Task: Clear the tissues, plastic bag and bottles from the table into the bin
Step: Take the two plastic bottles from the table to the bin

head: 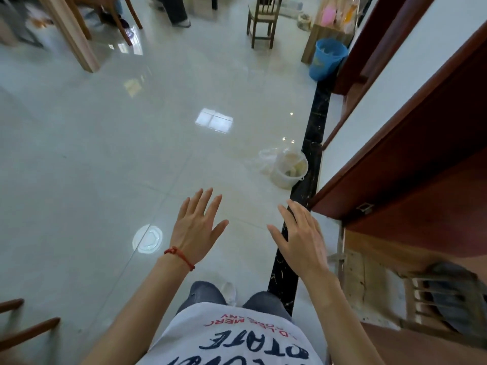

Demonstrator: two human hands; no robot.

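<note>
Both my hands are held out in front of me over the glossy tiled floor, fingers spread and holding nothing. My left hand [196, 227], with a red cord round its wrist, is at the lower middle. My right hand [300, 239] is beside it, over a black floor strip. A blue bin [326, 60] stands far ahead at the upper right, with pale things inside it. A small white bucket [288, 168] with a clear plastic bag [263, 160] beside it sits on the floor ahead of my right hand. No tissues or bottles are in view.
A dark red wooden door and frame [411, 159] fill the right side. A wooden table leg [71, 35] and chairs stand at the far left, another chair [262, 19] at the top middle. A person's legs [175, 9] show at the top. A chair back [445, 299] is at the lower right.
</note>
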